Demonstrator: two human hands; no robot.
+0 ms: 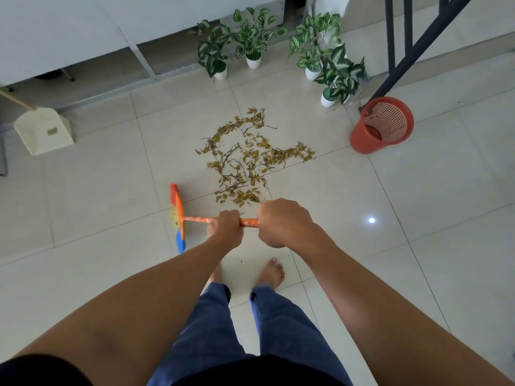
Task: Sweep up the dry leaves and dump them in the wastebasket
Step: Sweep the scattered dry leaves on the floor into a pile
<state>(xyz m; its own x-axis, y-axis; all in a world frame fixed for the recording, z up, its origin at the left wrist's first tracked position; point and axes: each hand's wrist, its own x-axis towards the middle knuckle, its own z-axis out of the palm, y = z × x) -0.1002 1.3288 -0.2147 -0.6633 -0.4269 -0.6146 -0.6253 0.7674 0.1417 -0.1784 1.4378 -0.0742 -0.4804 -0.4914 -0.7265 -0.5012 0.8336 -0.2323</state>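
Legs (250,330): in blue trousers, at the bottom of the view, bare feet planted on the pale tiled floor (418,246).
Left hand (227,228): fist wrapped round the broom handle, lower on the shaft, nearer the head.
Right hand (284,222): fist wrapped round the same handle, just beside the left hand, higher up the shaft.
Broom (195,219): orange patterned handle running leftward from the hands; head (178,215) with red, yellow and blue bristles down at the floor, left of the feet and just beside the near edge of the leaves.
Dry leaves (250,160): loose yellow-brown scatter mixed with thin twigs, spread across the tiles straight ahead, beyond the hands; near edge partly hidden by the right hand.
Dustpan (44,130): cream-coloured, on the floor far left, well apart from the leaves, long handle leaning up and away to the left.
Wastebasket (381,125): red, mesh-sided, on the floor to the right of the leaves, near a dark stair railing (418,45).
Potted plants (278,48): four, green-and-white leaves in small white pots, ranged along the far side behind the leaves, against a white cabinet (83,37).
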